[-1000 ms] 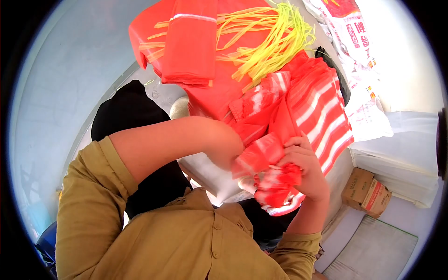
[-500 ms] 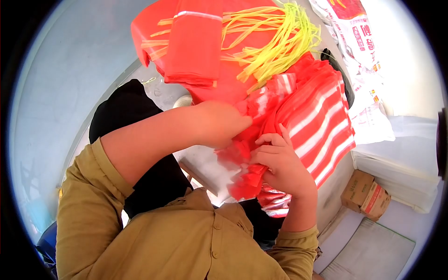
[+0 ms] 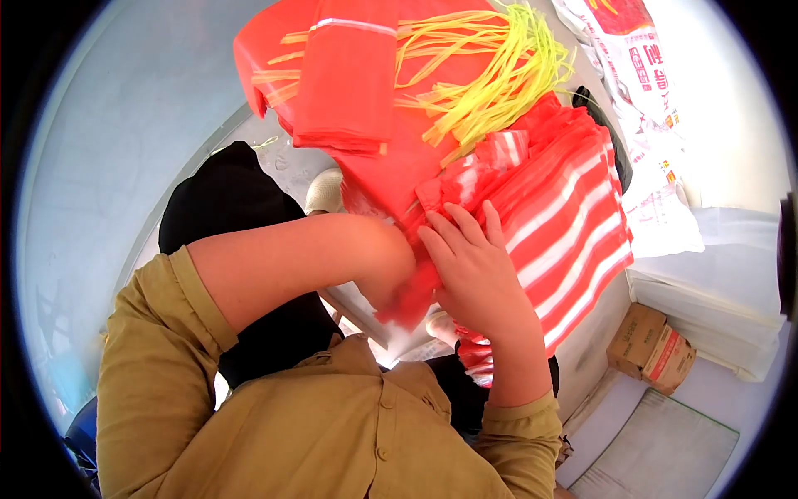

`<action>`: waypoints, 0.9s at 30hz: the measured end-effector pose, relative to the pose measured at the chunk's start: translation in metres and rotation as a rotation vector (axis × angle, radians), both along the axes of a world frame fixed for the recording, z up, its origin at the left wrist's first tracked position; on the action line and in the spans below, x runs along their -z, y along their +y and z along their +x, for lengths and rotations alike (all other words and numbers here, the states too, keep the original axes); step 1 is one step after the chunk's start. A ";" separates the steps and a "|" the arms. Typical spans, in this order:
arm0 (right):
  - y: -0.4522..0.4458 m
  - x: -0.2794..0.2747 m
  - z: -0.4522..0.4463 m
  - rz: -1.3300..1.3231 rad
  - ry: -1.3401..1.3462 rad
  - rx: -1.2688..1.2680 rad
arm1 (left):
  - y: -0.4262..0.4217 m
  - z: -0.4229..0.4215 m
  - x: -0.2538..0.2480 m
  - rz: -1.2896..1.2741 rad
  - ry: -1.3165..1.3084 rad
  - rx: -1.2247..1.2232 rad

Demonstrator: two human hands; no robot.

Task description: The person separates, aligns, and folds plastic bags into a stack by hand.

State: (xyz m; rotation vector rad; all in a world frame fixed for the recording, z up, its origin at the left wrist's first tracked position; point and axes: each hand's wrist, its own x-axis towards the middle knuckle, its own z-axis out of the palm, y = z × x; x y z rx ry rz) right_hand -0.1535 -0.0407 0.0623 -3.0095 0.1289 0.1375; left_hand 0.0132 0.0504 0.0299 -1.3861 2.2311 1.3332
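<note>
My left hand (image 3: pixel 387 270) is bent down at the wrist and blurred, its fingers hidden. Loose, crumpled red plastic (image 3: pixel 409 306) lies right at its fingertips; whether they grip it cannot be seen. My right hand (image 3: pixel 475 270) lies with fingers spread on the near left part of a thick stack of red-and-white striped plastic sheets (image 3: pixel 573 212), which look like bags. Behind the hands, a folded red plastic bundle (image 3: pixel 347 83) with a pale band across its top rests on a larger red plastic surface (image 3: pixel 270 62). Yellow-green strips (image 3: pixel 499 71) spread over that surface.
White printed sacks (image 3: pixel 640 108) stand at the back right. On the right are a cardboard box (image 3: pixel 652 348) and a flat grey panel (image 3: pixel 661 445). A black item (image 3: pixel 615 137) sits behind the striped stack. My black-clad knee (image 3: pixel 229 200) is at left.
My left hand has moved down toward my body, and the loose red plastic has shifted with it. My right hand has slid slightly left and up, its fingers spreading wider over the stack.
</note>
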 end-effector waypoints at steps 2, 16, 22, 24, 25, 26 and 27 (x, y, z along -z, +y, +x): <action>0.002 0.003 0.006 -0.019 0.032 -0.006 | -0.001 0.000 0.007 -0.005 -0.088 -0.007; -0.015 -0.020 -0.030 -0.125 0.009 -0.054 | -0.009 0.040 -0.007 -0.143 -0.086 -0.291; -0.035 -0.054 -0.082 -0.123 -0.058 0.143 | -0.022 0.036 0.016 -0.577 0.143 -0.540; -0.046 -0.059 -0.102 -0.073 -0.114 0.246 | -0.030 0.032 0.023 -0.702 0.149 -0.544; -0.051 -0.062 -0.109 -0.051 -0.127 0.277 | -0.035 0.030 0.027 -0.748 0.160 -0.533; -0.056 -0.065 -0.114 -0.029 -0.141 0.309 | -0.039 0.027 0.028 -0.792 0.171 -0.524; -0.061 -0.068 -0.120 -0.007 -0.156 0.340 | -0.044 0.024 0.029 -0.837 0.182 -0.514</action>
